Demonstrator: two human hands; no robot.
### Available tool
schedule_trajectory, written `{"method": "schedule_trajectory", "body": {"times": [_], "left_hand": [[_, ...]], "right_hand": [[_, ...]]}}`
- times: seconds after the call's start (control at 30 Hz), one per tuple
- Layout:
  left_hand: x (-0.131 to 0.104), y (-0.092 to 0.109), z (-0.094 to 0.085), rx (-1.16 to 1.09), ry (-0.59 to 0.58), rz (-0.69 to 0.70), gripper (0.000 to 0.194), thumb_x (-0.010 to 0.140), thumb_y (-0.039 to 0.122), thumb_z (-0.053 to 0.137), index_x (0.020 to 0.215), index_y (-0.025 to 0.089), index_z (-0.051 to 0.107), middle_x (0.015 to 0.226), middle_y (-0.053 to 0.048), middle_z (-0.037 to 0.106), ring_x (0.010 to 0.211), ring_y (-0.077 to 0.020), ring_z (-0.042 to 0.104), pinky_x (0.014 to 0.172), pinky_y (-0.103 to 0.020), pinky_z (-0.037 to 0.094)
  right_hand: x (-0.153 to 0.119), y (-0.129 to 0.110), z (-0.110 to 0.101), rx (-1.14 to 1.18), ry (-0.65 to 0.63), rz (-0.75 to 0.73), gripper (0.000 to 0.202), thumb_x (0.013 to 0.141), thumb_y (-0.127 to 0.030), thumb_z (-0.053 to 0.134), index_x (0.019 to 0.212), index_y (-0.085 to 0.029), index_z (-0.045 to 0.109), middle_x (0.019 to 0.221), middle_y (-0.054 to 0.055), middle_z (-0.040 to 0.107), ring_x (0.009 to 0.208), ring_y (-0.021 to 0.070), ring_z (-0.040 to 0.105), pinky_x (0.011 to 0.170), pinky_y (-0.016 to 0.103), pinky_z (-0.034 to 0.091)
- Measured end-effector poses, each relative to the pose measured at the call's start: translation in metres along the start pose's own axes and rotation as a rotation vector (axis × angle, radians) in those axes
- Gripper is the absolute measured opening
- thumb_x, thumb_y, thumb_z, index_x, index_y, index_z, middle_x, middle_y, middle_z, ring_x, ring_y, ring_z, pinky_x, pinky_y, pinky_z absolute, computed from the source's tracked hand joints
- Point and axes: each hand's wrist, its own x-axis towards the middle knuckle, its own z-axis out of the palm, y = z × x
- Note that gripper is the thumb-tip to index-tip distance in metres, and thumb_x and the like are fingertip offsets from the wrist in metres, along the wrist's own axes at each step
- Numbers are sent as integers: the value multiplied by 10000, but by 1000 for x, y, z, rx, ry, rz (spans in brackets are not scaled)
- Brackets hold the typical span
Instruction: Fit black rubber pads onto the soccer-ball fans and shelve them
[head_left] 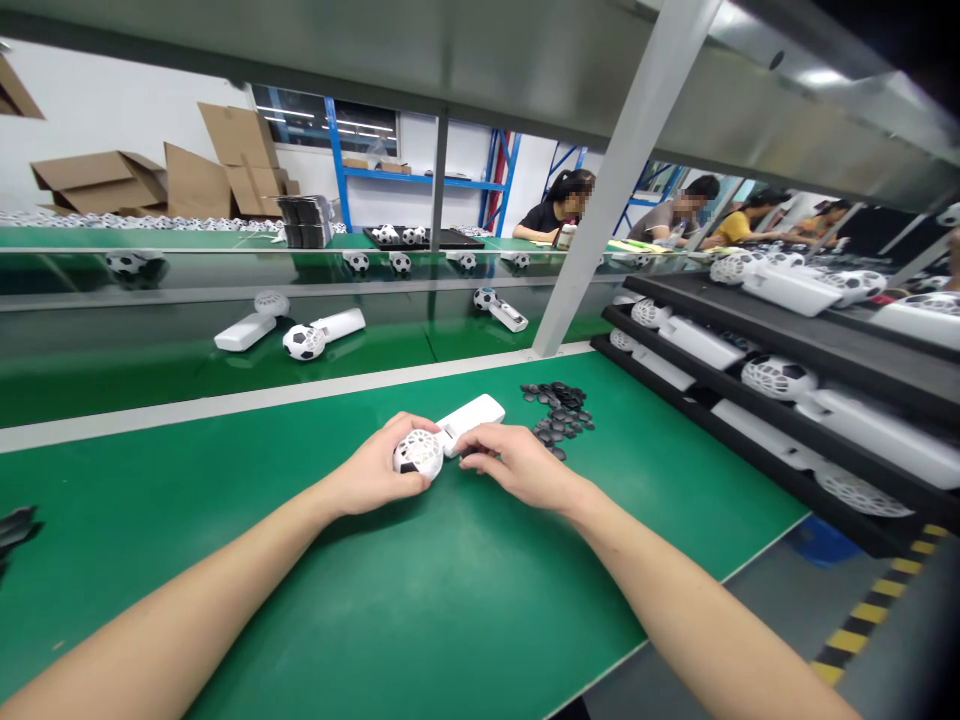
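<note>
Glossy white plastic makes up the one handheld unit [476,418] at the middle of the green table [450,590]: a smooth, rounded-edged rectangular handle joined by a neck to a ball-shaped head [418,455] with an openwork lattice and black patches like a football's. The left hand [382,465] is curled around that head, thumb on the near side and fingers on the far side. The right hand [517,465] is bent beside the neck, its thumb and fingertips drawn close together; whether they pinch a small part cannot be told. Just beyond it lies one loose scatter of small, flat black pieces [559,410], matt and thin, dozens in number and too overlapped to count exactly. Past the pale edge strip [300,398], three similar units lie on a shiny green surface [420,345]: two at the left, a lattice-headed unit [247,330] and a patched unit [322,335], and one smaller-looking unit [504,311] farther right. At the right, three black trays [795,370] are stacked, each bearing several white units. At least four people sit in the background.
</note>
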Motion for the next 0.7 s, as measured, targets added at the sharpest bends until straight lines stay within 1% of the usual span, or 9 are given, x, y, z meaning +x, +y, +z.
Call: {"method": "schedule_trajectory", "body": {"times": [0.1, 0.17, 0.23, 0.27, 0.33, 0.4, 0.5, 0.6, 0.7], "left_hand": [[0, 0, -1, 6, -2, -8, 461, 638, 210, 554, 1089, 224, 462, 1036, -24, 485, 890, -191, 497, 773, -306, 403], [0, 0, -1, 8, -5, -10, 458, 640, 211, 553, 1088, 227, 462, 1033, -24, 484, 885, -189, 498, 770, -305, 404], [0, 1, -1, 7, -5, -7, 451, 643, 206, 554, 1084, 227, 462, 1028, -22, 481, 879, -184, 499, 766, -301, 404], [-1, 1, 0, 6, -4, -5, 447, 647, 208, 557, 1083, 228, 462, 1029, -21, 481, 879, -182, 499, 766, -300, 404], [0, 1, 0, 9, 2, -1, 442, 655, 235, 578, 1081, 231, 461, 1035, -21, 481, 887, -185, 498, 774, -305, 402], [0, 1, 0, 22, 11, -1, 452, 659, 282, 607, 1083, 234, 460, 1044, -23, 483, 901, -193, 494, 791, -319, 397], [2, 0, 1, 31, 18, -12, 466, 663, 324, 625, 1088, 233, 456, 1046, -27, 490, 907, -198, 493, 801, -333, 393], [2, -1, 1, 29, 23, -18, 458, 672, 321, 621, 1088, 230, 454, 1046, -28, 489, 898, -195, 495, 799, -333, 392], [1, -2, 1, 26, 24, -15, 454, 675, 313, 616, 1090, 229, 451, 1045, -27, 485, 891, -189, 495, 794, -329, 394]], "right_hand": [[0, 3, 0, 22, 41, 75, 109, 826, -202, 474, 891, -194, 561, 840, 15, 633, 740, 123, 573, 686, 257, 450], [-1, 3, 0, 62, 52, 110, 168, 846, -204, 435, 989, -201, 523, 852, 21, 632, 747, 122, 581, 667, 253, 459], [-1, 3, 0, 56, 37, 81, 225, 861, -176, 389, 1049, -198, 512, 902, 38, 631, 788, 120, 583, 687, 251, 460], [-1, 2, -1, 28, 26, 55, 234, 862, -162, 378, 1039, -195, 527, 924, 43, 629, 807, 120, 580, 706, 253, 457], [-2, 2, -2, -45, 16, 30, 208, 857, -159, 390, 964, -195, 565, 921, 37, 632, 796, 121, 576, 717, 258, 450], [-2, 3, -2, -76, 33, 56, 164, 854, -180, 409, 920, -200, 559, 878, 21, 638, 743, 117, 578, 697, 263, 452], [-1, 6, -2, -54, 64, 94, 141, 859, -207, 413, 954, -201, 517, 862, 22, 637, 729, 118, 587, 694, 272, 460], [0, 9, 0, 2, 65, 67, 185, 863, -183, 397, 1019, -189, 495, 930, 50, 624, 802, 117, 597, 739, 269, 465], [1, 10, 0, 38, 51, 56, 173, 872, -175, 377, 980, -185, 511, 917, 46, 624, 817, 114, 597, 736, 258, 471]]}}
